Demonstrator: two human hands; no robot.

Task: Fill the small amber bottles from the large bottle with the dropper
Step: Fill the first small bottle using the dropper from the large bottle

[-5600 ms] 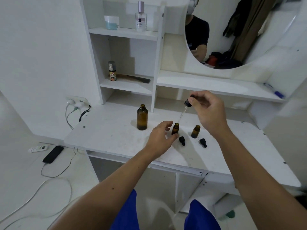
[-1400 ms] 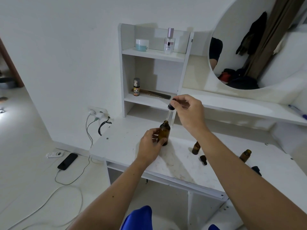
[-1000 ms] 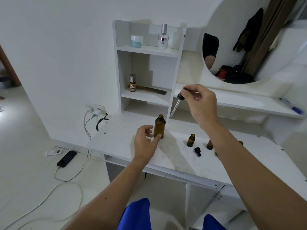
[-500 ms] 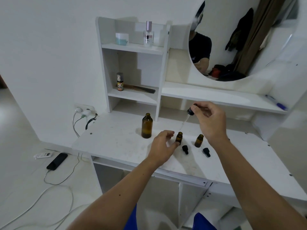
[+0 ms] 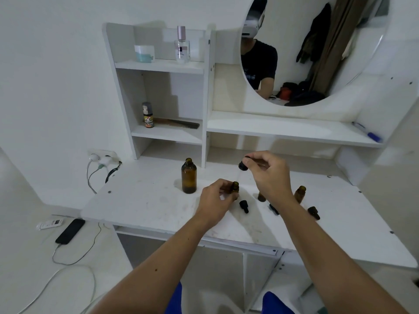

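Observation:
The large amber bottle (image 5: 188, 176) stands uncapped on the white desk (image 5: 145, 205). To its right my left hand (image 5: 217, 201) grips a small amber bottle (image 5: 235, 188) standing on the desk. My right hand (image 5: 269, 175) pinches the black bulb of the dropper (image 5: 243, 165); its glass tube slants down toward that bottle's mouth. Two more small amber bottles (image 5: 300, 194) stand further right, one (image 5: 261, 196) partly hidden behind my right wrist. Loose black caps (image 5: 244, 206) lie in front of the bottles.
A shelf unit (image 5: 163, 64) rises at the desk's back with a perfume bottle (image 5: 182, 46), a jar (image 5: 144, 53), a spray can (image 5: 148, 115) and a comb (image 5: 181, 123). A round mirror (image 5: 313, 51) hangs on the right. A pen (image 5: 367, 132) lies on the long shelf. Phone and cables lie on the floor at left.
My right hand lifted the dropper out of the large bottle and carried it right to the small bottle. My left hand let go of the large bottle and took the small one.

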